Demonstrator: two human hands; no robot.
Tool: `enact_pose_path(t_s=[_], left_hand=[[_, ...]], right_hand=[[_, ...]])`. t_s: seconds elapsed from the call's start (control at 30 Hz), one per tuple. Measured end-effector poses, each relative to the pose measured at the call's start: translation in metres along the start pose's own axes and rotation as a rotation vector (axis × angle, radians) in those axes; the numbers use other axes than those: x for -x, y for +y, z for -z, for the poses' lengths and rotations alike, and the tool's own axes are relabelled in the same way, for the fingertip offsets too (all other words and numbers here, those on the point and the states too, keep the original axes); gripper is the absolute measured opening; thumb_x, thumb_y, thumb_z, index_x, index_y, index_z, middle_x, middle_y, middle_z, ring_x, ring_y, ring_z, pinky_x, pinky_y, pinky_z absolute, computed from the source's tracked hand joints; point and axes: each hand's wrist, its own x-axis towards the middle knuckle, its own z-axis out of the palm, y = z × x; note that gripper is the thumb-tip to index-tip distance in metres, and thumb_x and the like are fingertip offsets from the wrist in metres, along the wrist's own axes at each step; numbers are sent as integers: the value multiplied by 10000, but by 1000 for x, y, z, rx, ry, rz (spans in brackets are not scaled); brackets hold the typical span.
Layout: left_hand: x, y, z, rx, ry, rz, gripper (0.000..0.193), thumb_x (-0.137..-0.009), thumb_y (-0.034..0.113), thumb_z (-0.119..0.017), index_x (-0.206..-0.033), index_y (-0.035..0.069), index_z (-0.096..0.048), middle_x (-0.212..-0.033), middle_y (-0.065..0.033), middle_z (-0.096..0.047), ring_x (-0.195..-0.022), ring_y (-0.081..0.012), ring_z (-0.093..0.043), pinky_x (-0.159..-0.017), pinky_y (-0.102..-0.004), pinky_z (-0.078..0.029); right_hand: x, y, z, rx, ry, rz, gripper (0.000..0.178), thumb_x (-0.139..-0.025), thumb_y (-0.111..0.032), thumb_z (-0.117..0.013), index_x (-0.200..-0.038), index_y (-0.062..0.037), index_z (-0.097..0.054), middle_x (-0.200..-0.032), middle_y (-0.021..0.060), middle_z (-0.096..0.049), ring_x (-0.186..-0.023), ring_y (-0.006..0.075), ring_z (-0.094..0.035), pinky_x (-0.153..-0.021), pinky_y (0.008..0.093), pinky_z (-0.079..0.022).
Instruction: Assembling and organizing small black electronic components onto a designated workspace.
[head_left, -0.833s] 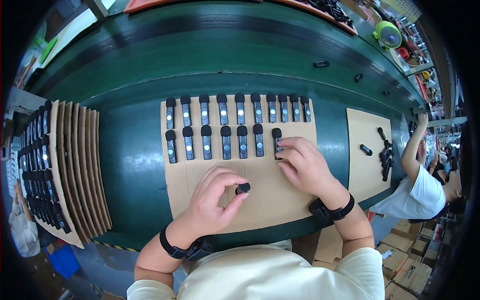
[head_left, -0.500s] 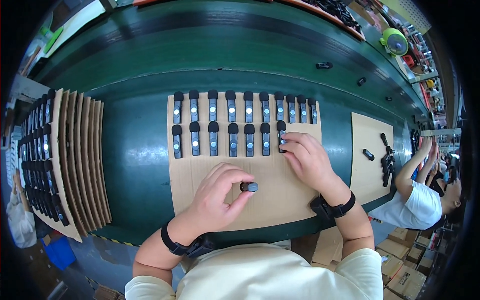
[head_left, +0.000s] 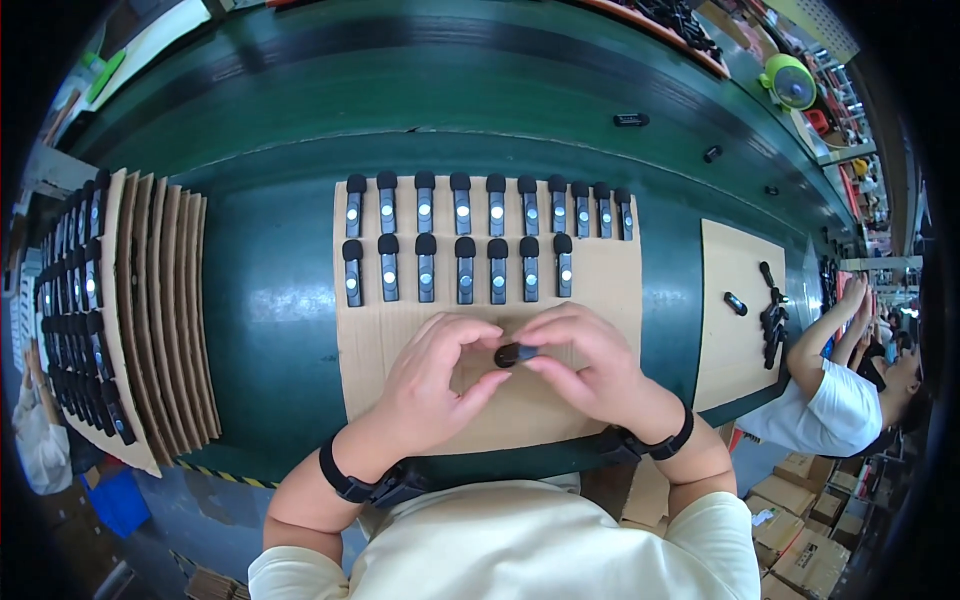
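Observation:
Between my two hands, above a flat cardboard sheet (head_left: pixel 400 330), is a small black clip-on microphone (head_left: pixel 515 354). My left hand (head_left: pixel 430 372) pinches it from the left with thumb and forefinger. From the right, the fingertips of my right hand (head_left: pixel 592 362) close on its other end. Beyond my hands, similar microphones with black foam tips lie in two rows on the sheet. The far row (head_left: pixel 462 208) spans nearly its width; the nearer row ends at a microphone (head_left: pixel 563 265) just beyond my right hand.
Cardboard sheets bearing more microphones form a stack (head_left: pixel 160 310) at left. Another cardboard sheet (head_left: pixel 730 350) at right holds a loose microphone and a dark pile of parts (head_left: pixel 773 320). Small black pieces (head_left: pixel 631 120) lie on the green belt (head_left: pixel 420 90). A co-worker (head_left: pixel 840 400) sits at far right.
My right hand has let go of the last microphone in the nearer row and moved toward me and left, onto the microphone in my left hand. The loose pieces on the belt have shifted left.

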Motion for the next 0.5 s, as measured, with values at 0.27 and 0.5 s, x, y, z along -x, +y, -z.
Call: enact_pose_path(t_s=[0.27,0.5], left_hand=[[0,2,7,-254,-252,-4,318,-766,87,-767,-1044,53,-616,-1023,-129,-632,-978,-327,-603,-861,-400,-499],[-1,1,7,-330,-332,32,316,-801,167,-746,-1078,68,-631,-1079,-124,-646,-1039,-320,-601,-898,-423,-480]], right_hand=[[20,24,45,429,154,-31,323,-745,57,-713,-1025,-32,-578,-1058,161,-641,-942,313,-638,-795,368,-526],[35,40,36,607,36,-55,211,-756,-1,-708,-936,-46,-609,-1077,123,-623,-946,321,-623,-786,394,-519]])
